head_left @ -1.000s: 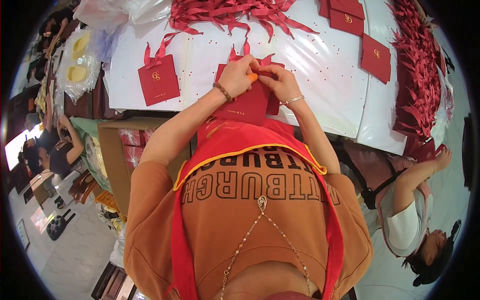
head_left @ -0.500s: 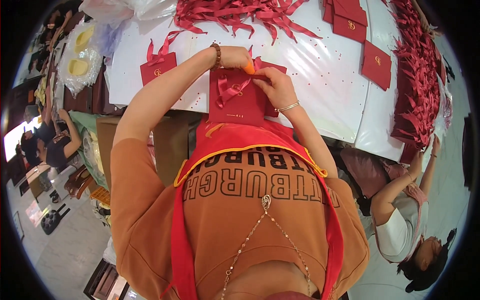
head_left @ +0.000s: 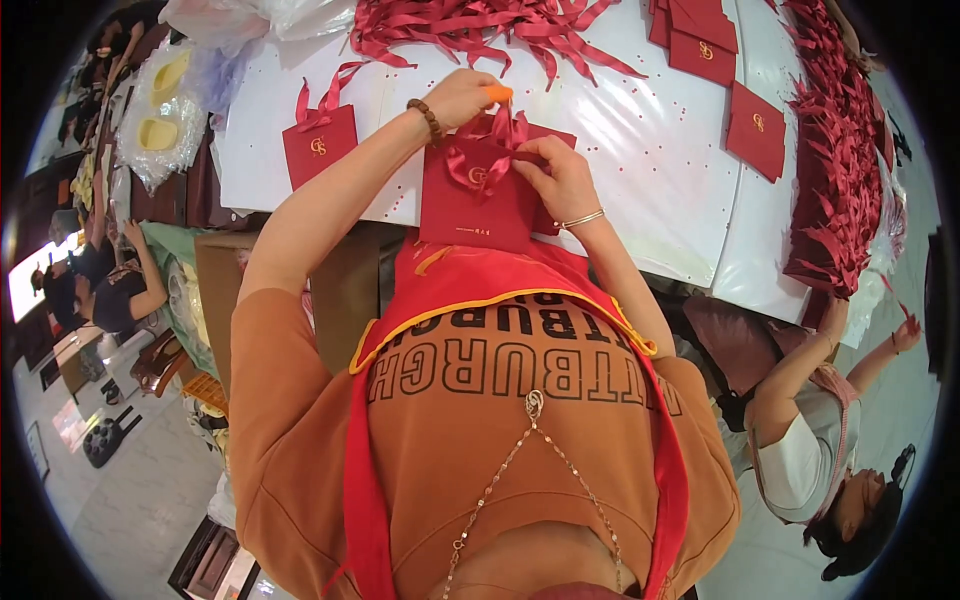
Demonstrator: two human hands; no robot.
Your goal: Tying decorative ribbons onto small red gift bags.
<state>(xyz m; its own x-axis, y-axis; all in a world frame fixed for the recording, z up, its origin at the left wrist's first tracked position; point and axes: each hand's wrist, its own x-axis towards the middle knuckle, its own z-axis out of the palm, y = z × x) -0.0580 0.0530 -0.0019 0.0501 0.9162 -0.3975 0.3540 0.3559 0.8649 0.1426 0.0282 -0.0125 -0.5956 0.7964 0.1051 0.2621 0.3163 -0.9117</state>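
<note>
Red bag (head_left: 475, 215), flat and squarish, bears glossy, curling ribbon (head_left: 518, 129).

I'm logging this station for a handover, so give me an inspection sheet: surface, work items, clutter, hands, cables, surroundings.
Surface: white table, scattered with small red specks.
Work items: red bag with ribbon handle, at the near edge.
Clutter: loose red ribbons; flat red bags; clear plastic.
Hands: left hand by the ribbon, orange piece at its fingertips, grip unclear; right hand pinches the bag's top edge.
Cables: nothing seen.
Surroundings: person at right; more people at left.
</note>
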